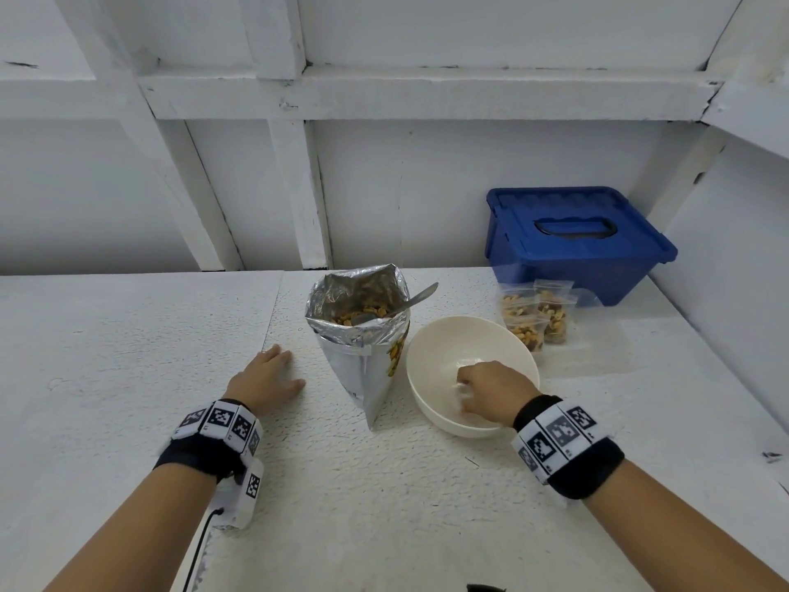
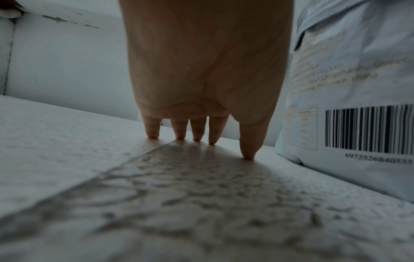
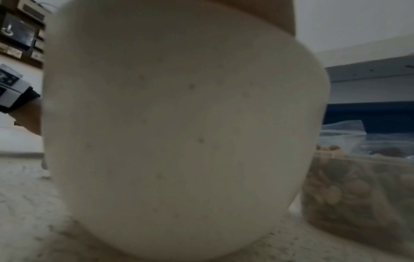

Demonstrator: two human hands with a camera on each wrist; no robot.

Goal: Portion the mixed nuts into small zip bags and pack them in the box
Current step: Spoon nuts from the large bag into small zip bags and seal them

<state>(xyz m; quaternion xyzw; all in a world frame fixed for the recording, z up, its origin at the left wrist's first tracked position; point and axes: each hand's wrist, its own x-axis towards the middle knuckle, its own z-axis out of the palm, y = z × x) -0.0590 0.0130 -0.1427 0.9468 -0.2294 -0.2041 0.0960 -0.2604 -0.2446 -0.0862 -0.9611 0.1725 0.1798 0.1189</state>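
Note:
An open foil bag of mixed nuts (image 1: 363, 335) stands mid-table with a metal spoon (image 1: 420, 294) stuck in it. To its right is a white bowl (image 1: 431, 348). My right hand (image 1: 486, 386) reaches down into the bowl, its fingers curled on something pale and clear, apparently a small zip bag; the bowl wall (image 3: 179, 124) hides it in the right wrist view. My left hand (image 1: 273, 373) lies flat on the table left of the foil bag (image 2: 347, 88), fingertips (image 2: 197, 138) touching the surface. Filled zip bags (image 1: 533, 318) lean in front of the closed blue box (image 1: 576, 241).
The blue box (image 3: 369, 113) sits in the back right corner against white walls. Clear plastic (image 1: 597, 339) lies flat beside the filled zip bags (image 3: 358, 186). A seam runs across the rough white tabletop (image 2: 134, 159) under my left fingers.

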